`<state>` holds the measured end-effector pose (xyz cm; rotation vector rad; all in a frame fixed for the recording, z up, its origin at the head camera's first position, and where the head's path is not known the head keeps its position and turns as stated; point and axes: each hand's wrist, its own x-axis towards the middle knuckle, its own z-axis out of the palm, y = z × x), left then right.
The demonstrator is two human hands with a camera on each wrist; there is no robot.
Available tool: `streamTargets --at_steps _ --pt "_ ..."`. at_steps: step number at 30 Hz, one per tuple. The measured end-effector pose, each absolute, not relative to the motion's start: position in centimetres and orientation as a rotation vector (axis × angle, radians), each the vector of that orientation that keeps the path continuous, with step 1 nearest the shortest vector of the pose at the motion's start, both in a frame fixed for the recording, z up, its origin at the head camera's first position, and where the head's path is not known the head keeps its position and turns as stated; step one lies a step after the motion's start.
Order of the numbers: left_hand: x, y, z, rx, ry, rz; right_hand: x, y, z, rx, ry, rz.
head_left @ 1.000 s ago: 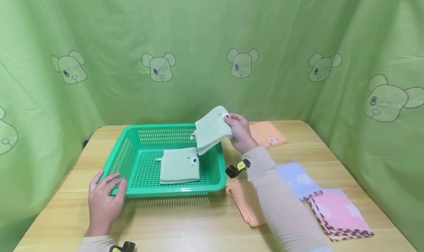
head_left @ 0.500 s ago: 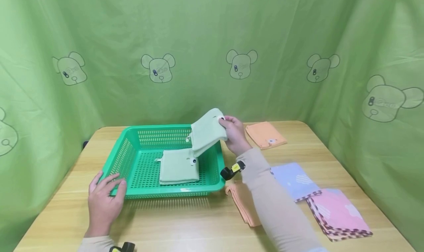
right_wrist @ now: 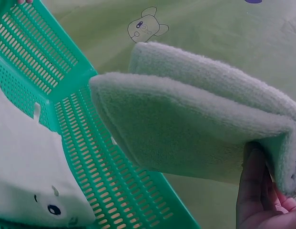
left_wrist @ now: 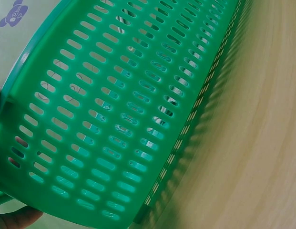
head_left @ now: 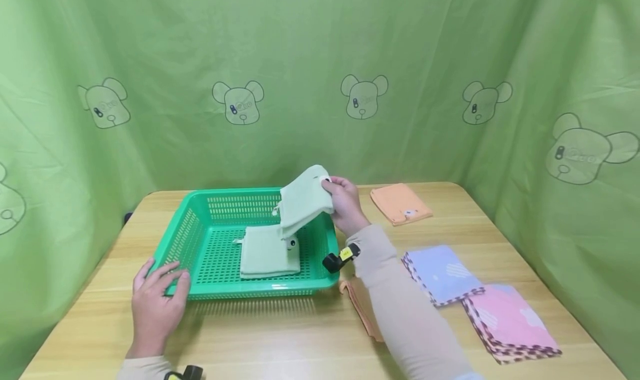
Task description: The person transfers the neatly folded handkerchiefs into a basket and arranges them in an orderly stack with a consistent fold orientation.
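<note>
My right hand (head_left: 346,205) pinches a folded pale green towel (head_left: 305,199) by its right edge, above the right part of a green plastic basket (head_left: 189,241). In the right wrist view the towel (right_wrist: 186,119) hangs in thick folded layers, fingers (right_wrist: 255,186) under it and thumb mostly hidden. A second folded pale green towel (head_left: 265,255) with a small animal face lies flat on the basket floor, partly overlapped by the held one in the head view. My left hand (head_left: 157,305) rests on the basket's front left corner, fingers spread over the rim.
Right of the basket lie an orange folded towel (head_left: 402,203) at the back, another orange towel (head_left: 362,308) partly under the right forearm, a blue towel (head_left: 442,274) and a pink towel (head_left: 515,324) with checked edges. A green curtain (head_left: 300,46) surrounds the wooden table (head_left: 260,341).
My right hand has carried the pale green towel a little left and slightly lower, farther over the basket. The forearm has shifted left, uncovering more of the blue towel. The left hand stays put.
</note>
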<state>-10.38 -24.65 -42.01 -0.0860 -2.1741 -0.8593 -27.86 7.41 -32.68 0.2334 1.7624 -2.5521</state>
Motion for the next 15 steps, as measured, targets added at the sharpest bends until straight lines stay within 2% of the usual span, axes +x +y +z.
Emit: streamTargets --at_steps 15 --pt "-10.4 -24.8 -42.1 -0.101 -2.16 -0.844 -27.6 5.6 -33.5 0.257 1.681 -2.542"
